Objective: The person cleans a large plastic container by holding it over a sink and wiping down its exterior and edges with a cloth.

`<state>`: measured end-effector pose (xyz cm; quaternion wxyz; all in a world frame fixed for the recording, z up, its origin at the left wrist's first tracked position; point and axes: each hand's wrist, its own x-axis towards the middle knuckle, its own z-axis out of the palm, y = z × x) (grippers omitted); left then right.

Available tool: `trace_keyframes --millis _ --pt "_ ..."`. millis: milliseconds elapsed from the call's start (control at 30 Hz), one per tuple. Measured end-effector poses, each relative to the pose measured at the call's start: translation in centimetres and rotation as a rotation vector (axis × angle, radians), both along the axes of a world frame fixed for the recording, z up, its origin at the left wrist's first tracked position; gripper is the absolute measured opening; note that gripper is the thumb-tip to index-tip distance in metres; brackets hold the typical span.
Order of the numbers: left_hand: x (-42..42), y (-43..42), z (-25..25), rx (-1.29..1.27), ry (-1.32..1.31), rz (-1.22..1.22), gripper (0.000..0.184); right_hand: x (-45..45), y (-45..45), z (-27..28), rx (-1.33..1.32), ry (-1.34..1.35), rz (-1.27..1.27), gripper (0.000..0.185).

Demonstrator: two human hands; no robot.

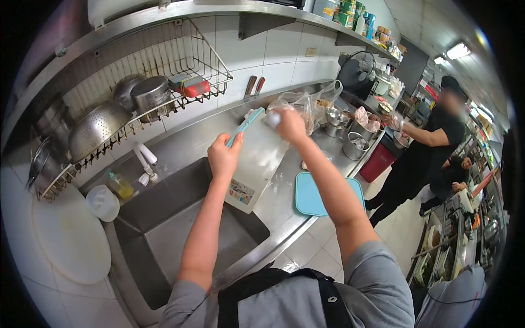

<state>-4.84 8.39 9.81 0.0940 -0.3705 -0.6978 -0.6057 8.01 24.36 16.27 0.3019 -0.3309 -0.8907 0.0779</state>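
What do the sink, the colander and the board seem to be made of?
Sink: probably stainless steel, satin finish; grey with soft reflections. Colander: metal, likely steel, fairly shiny; bright highlights. Board: probably plastic, smooth; pale, no wood grain visible.

The person wears a grey shirt (276,309) with short sleeves. The right sleeve (377,276) shows several soft folds and ends near the elbow; the left sleeve (185,303) is of the same plain cloth. Over the shirt there are two wide black straps (228,309), joined by a black band (273,277) across the chest. On the right strap sits a small round metal fastener (332,299). The forearms (202,235) are bare.
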Motion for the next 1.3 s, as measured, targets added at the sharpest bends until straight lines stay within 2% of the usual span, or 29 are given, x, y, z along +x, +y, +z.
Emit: trace_keyframes --millis 33,67,100,133,233,300,333,433,467,500,567,600,633,667,767,800,933,1033,1067,1100,1167,1233,1300 --pt "-0.3 -0.2 -0.3 0.036 0.020 0.027 0.044 -0.4 2.6 -0.4 0.125 0.085 0.033 0.031" --pt "-0.6 0.1 -0.7 0.080 0.040 0.035 0.044 -0.5 4.4 -1.8 0.118 0.051 0.000 0.032" --pt "-0.6 0.4 -1.0 0.128 0.056 0.045 0.044 -0.8 3.7 -1.7 0.111 0.015 -0.031 0.032" --pt "-0.8 0.4 -0.8 0.026 -0.047 0.007 0.046 -0.7 1.8 -1.4 0.123 -0.013 0.010 0.033" --pt "-0.5 0.6 -0.7 0.036 0.035 0.070 0.047 -0.7 -1.5 -2.7 0.275 0.036 0.202 0.033" --pt "-0.8 -0.6 -0.9 0.001 -0.032 0.000 0.047 -1.0 1.7 -2.0 0.070 0.027 0.034 0.034" --pt "-0.7 -0.3 -0.6 -0.004 -0.054 -0.056 0.048 -0.5 3.5 -1.4 0.107 0.078 -0.006 0.034" --pt "-0.6 0.0 -0.5 0.017 0.027 0.072 0.047 0.0 3.6 -1.1 0.072 -0.002 0.003 0.035" --pt "-0.4 -0.3 0.1 -0.112 -0.047 0.049 0.046 0.0 2.2 -1.4 0.065 -0.027 0.064 0.039" --pt "-0.9 -0.1 0.1 -0.064 -0.011 0.067 0.046 -0.3 0.6 -2.3 0.372 0.057 0.206 0.039" --pt "-0.8 0.8 -0.8 0.006 0.054 0.066 0.045 0.3 -0.1 -2.2 0.160 -0.018 0.148 0.038" --pt "-0.3 0.0 0.4 -0.031 -0.057 -0.054 0.046 0.4 0.9 -1.9 0.053 -0.032 0.061 0.038" --pt "-0.1 0.0 0.1 0.000 -0.029 -0.033 0.046 0.0 2.3 -0.5 -0.037 -0.037 -0.014 0.038" --pt "0.0 -0.1 -0.3 0.031 -0.004 -0.006 0.047 0.1 2.8 -0.1 -0.093 -0.011 0.033 0.036" --pt "0.1 0.0 0.2 0.026 -0.007 0.035 0.047 -0.5 1.4 -1.8 0.230 -0.013 0.158 0.033" --pt "0.1 0.0 0.3 -0.002 -0.025 0.041 0.047 -0.4 -0.2 -1.7 0.254 0.043 0.278 0.033" --pt "0.5 -0.3 -0.2 0.047 -0.044 -0.033 0.046 0.1 4.8 -1.2 0.136 0.078 0.076 0.032" --pt "0.1 -0.2 -0.4 0.069 -0.015 0.025 0.045 0.8 3.7 -0.9 0.155 -0.059 0.072 0.030" --pt "0.5 -0.2 0.1 0.042 -0.030 0.039 0.044 0.9 1.7 -1.0 0.144 0.005 0.128 0.029" --pt "0.6 -0.2 0.4 0.012 -0.044 0.049 0.044 0.8 0.4 -1.9 0.315 0.089 0.304 0.031" --pt "0.6 0.3 0.5 0.064 -0.055 -0.001 0.045 0.4 -0.3 -1.9 0.282 0.088 0.315 0.033" --pt "0.6 -0.1 0.1 0.065 -0.058 -0.039 0.045 0.1 2.1 -0.7 0.090 -0.037 0.087 0.038" --pt "0.5 -0.7 0.1 0.056 -0.060 -0.058 0.045 -0.5 4.0 -1.7 -0.013 0.056 0.048 0.040"
